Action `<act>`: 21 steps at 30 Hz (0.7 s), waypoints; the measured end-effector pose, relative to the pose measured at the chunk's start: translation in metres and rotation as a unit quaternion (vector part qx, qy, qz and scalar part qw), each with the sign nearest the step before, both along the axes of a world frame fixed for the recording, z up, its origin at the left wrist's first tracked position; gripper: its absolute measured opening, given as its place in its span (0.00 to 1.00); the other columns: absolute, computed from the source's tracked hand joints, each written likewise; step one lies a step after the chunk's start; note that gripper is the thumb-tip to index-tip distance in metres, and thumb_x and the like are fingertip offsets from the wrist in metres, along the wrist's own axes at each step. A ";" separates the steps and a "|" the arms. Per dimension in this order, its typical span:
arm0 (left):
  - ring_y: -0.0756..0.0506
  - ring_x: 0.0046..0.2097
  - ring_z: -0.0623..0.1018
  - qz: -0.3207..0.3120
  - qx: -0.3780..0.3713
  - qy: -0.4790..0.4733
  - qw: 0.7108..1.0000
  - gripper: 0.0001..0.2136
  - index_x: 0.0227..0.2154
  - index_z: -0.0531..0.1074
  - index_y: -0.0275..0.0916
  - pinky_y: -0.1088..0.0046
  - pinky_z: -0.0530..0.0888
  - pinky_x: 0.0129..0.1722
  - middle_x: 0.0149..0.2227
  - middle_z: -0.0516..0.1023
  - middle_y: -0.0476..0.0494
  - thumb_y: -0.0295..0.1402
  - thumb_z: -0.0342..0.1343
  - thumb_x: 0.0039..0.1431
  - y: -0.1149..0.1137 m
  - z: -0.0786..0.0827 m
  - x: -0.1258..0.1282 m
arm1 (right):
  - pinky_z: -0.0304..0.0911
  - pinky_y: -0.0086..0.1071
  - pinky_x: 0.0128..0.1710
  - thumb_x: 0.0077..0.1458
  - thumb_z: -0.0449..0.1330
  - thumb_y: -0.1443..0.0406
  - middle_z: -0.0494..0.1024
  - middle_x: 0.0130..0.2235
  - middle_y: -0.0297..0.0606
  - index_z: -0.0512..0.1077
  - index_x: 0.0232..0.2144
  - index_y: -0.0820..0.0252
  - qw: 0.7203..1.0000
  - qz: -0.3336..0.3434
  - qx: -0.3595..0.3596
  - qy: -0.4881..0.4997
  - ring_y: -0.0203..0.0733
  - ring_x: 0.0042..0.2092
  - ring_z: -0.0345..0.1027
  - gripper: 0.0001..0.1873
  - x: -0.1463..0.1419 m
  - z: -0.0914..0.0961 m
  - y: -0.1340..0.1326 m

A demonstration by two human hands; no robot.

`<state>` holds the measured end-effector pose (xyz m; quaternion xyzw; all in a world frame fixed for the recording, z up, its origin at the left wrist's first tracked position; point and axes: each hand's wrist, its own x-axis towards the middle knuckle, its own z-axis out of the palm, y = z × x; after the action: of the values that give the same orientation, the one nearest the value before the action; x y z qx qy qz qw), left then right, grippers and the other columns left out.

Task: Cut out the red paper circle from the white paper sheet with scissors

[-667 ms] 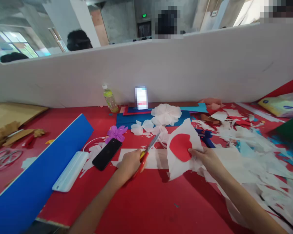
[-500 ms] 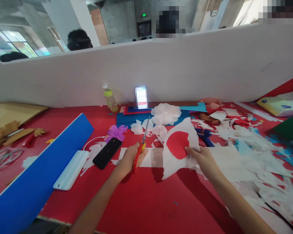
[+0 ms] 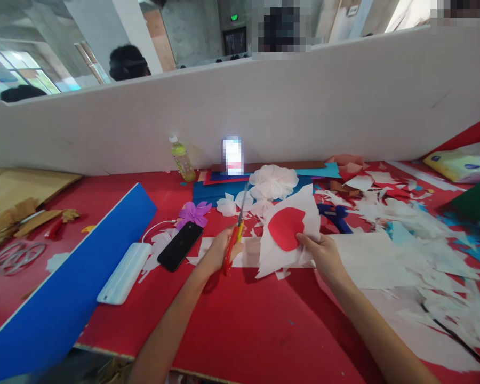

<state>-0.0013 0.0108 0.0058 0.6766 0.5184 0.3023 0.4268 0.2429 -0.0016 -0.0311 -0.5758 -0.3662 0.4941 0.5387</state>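
My left hand (image 3: pixel 218 249) grips red-handled scissors (image 3: pixel 235 234), blades pointing up and away over the red table (image 3: pixel 240 320). My right hand (image 3: pixel 322 255) pinches the lower right edge of a white tissue sheet with a red cutout (image 3: pixel 287 228) held upright just right of the scissors. White paper flowers (image 3: pixel 272 182) lie behind them on blue sheets (image 3: pixel 208 191). A purple paper flower (image 3: pixel 192 214) lies left of the blades.
A black phone (image 3: pixel 181 246) and white power bank (image 3: pixel 122 273) lie left of my left hand. A blue board (image 3: pixel 64 282) slants at front left. White scraps (image 3: pixel 420 250) cover the right. A bottle (image 3: pixel 182 159) and lit phone (image 3: pixel 232 155) stand by the white partition (image 3: pixel 304 101).
The scissors swung from pointing right to pointing nearly straight up. My right hand carried the tissue sheet leftward, closer to the scissors.
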 end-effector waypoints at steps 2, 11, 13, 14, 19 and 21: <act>0.49 0.29 0.70 -0.006 0.028 -0.008 1.000 0.18 0.44 0.65 0.33 0.75 0.67 0.29 0.29 0.72 0.47 0.30 0.50 0.49 0.001 -0.010 -0.004 | 0.58 0.29 0.22 0.37 0.66 0.55 0.72 0.22 0.34 0.70 0.24 0.63 1.000 0.006 -0.003 0.001 0.36 0.23 0.62 0.17 0.001 -0.004 -0.001; 0.41 0.52 0.67 0.024 0.192 0.228 0.954 0.21 0.52 0.59 0.37 0.61 0.65 0.50 0.51 0.68 0.36 0.25 0.44 0.54 -0.009 -0.010 -0.009 | 0.56 0.28 0.21 0.35 0.67 0.55 0.72 0.20 0.32 0.72 0.21 0.63 0.998 -0.045 0.029 0.015 0.35 0.22 0.61 0.16 0.003 -0.015 -0.003; 0.41 0.49 0.70 0.014 0.178 0.278 0.944 0.19 0.52 0.59 0.36 0.62 0.68 0.45 0.46 0.71 0.36 0.26 0.44 0.56 -0.015 -0.006 -0.002 | 0.55 0.28 0.21 0.36 0.67 0.56 0.71 0.20 0.32 0.71 0.21 0.62 0.997 -0.055 0.040 0.019 0.34 0.22 0.60 0.16 0.001 -0.012 -0.005; 0.40 0.48 0.71 0.011 0.172 0.298 0.939 0.19 0.52 0.59 0.36 0.63 0.69 0.44 0.45 0.72 0.36 0.27 0.44 0.56 -0.017 -0.004 0.002 | 0.55 0.28 0.21 0.36 0.67 0.56 0.71 0.19 0.31 0.71 0.20 0.63 0.997 -0.063 0.047 0.013 0.34 0.22 0.60 0.15 0.001 -0.010 -0.007; 0.40 0.49 0.71 0.000 0.161 0.340 0.927 0.16 0.50 0.61 0.36 0.64 0.69 0.43 0.45 0.72 0.37 0.30 0.44 0.59 -0.025 0.001 0.013 | 0.55 0.28 0.23 0.39 0.65 0.57 0.70 0.19 0.31 0.70 0.18 0.63 0.993 -0.079 0.081 -0.034 0.34 0.23 0.59 0.14 0.001 -0.004 -0.010; 0.40 0.49 0.71 -0.008 0.158 0.338 0.928 0.16 0.50 0.61 0.36 0.65 0.69 0.44 0.46 0.72 0.37 0.30 0.45 0.59 -0.026 0.002 0.014 | 0.56 0.29 0.23 0.40 0.65 0.57 0.70 0.19 0.31 0.71 0.20 0.63 0.993 -0.063 0.086 -0.045 0.35 0.23 0.60 0.14 0.001 -0.006 -0.011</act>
<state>0.0130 -0.0151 0.0079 0.8013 0.5721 0.1306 0.1163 0.2442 -0.0123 -0.0373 -0.5710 -0.3939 0.3997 0.5992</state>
